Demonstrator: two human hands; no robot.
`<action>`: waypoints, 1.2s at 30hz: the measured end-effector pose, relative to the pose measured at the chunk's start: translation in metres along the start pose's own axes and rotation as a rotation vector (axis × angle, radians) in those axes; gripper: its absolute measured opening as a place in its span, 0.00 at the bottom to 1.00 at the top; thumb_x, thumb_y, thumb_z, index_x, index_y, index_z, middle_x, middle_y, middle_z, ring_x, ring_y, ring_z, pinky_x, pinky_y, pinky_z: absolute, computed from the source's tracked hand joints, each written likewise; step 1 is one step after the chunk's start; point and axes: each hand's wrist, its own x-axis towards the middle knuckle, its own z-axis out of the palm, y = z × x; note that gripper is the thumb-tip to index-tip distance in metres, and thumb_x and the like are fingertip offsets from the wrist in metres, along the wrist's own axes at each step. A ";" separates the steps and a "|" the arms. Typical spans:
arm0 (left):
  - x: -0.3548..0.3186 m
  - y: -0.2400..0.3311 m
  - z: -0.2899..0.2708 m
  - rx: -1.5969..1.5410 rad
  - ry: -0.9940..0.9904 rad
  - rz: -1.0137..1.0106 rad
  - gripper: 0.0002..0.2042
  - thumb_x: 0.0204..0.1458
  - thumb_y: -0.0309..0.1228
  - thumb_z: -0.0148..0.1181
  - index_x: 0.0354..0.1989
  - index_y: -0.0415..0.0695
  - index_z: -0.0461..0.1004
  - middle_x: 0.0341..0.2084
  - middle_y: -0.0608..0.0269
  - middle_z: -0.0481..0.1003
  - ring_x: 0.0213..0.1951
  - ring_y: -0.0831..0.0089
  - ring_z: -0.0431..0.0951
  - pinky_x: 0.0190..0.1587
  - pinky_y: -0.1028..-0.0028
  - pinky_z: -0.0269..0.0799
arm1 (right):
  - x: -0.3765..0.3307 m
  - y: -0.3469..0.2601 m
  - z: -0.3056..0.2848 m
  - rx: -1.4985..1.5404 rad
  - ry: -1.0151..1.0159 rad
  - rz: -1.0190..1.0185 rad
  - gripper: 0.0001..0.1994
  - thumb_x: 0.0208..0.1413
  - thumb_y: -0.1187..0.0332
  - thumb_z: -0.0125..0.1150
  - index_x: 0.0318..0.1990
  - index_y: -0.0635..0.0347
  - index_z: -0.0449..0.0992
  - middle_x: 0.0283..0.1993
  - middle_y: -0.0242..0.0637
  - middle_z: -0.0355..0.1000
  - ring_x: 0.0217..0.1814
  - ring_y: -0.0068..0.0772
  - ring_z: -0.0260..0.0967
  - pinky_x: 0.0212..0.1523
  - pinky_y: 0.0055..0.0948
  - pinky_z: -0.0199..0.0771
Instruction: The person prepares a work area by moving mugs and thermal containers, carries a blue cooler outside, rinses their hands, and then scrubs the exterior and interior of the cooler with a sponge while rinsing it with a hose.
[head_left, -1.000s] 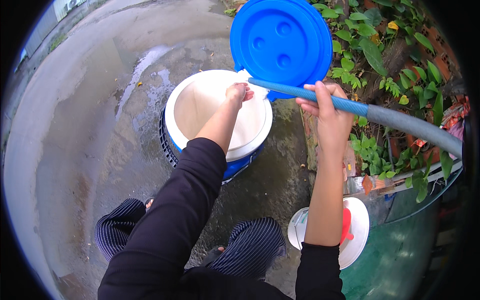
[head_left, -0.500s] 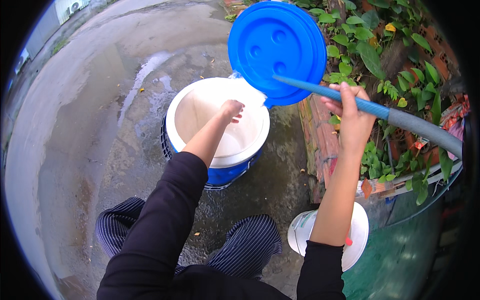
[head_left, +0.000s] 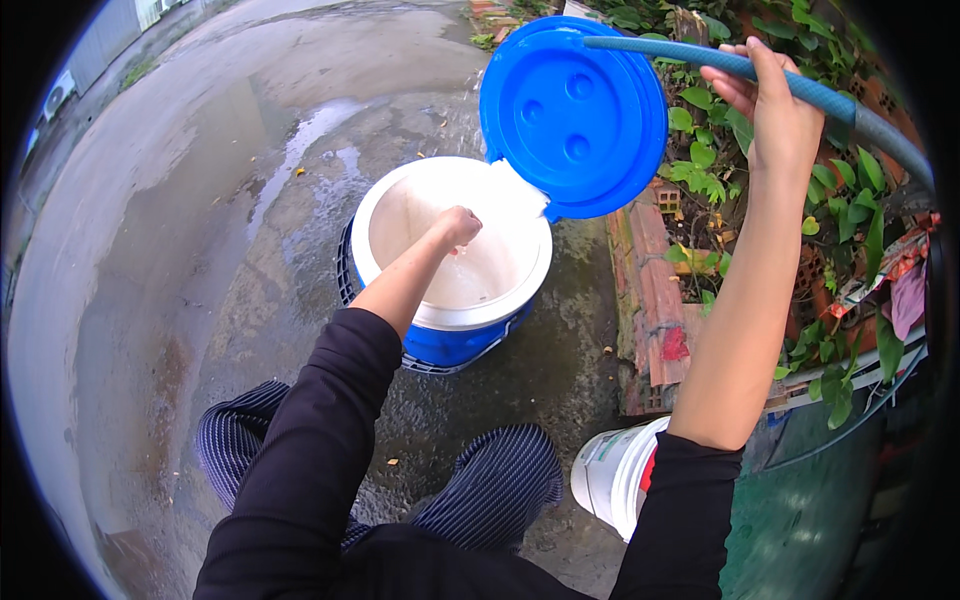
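Observation:
In my right hand (head_left: 778, 100), raised at the upper right, is a blue water hose (head_left: 690, 52). Its end points left at the top of the blue lid (head_left: 575, 125), where water runs and splashes. The round lid stands raised on its hinge at the back right of a blue drum cooler (head_left: 450, 348). My left hand (head_left: 460, 228) hangs over the cooler's white opening, fingers curled in, with drops falling beneath it. I see nothing in that hand, though its palm is hidden. A little water shows on the white inside (head_left: 490, 270).
To the right runs a low brick edging (head_left: 645, 290) with leafy plants (head_left: 700, 155) behind it. A white bucket (head_left: 605, 470) lies tipped near my right knee, partly behind my sleeve. Wet concrete (head_left: 250, 330) with puddles surrounds the cooler. Green sheeting (head_left: 800, 520) covers the lower right.
My right hand and the hose have moved up and right, and the hose end now reaches the lid's upper part. Water splashes behind the lid. My left hand's fingers have curled in.

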 end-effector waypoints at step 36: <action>-0.015 -0.056 -0.010 -0.937 -0.061 -0.173 0.09 0.54 0.26 0.42 0.37 0.33 0.66 0.25 0.52 0.72 0.23 0.64 0.77 0.22 0.72 0.76 | -0.182 -0.042 0.052 -0.003 -0.088 0.478 0.10 0.54 0.68 0.49 0.26 0.67 0.69 0.27 0.45 0.73 0.23 0.30 0.73 0.21 0.17 0.73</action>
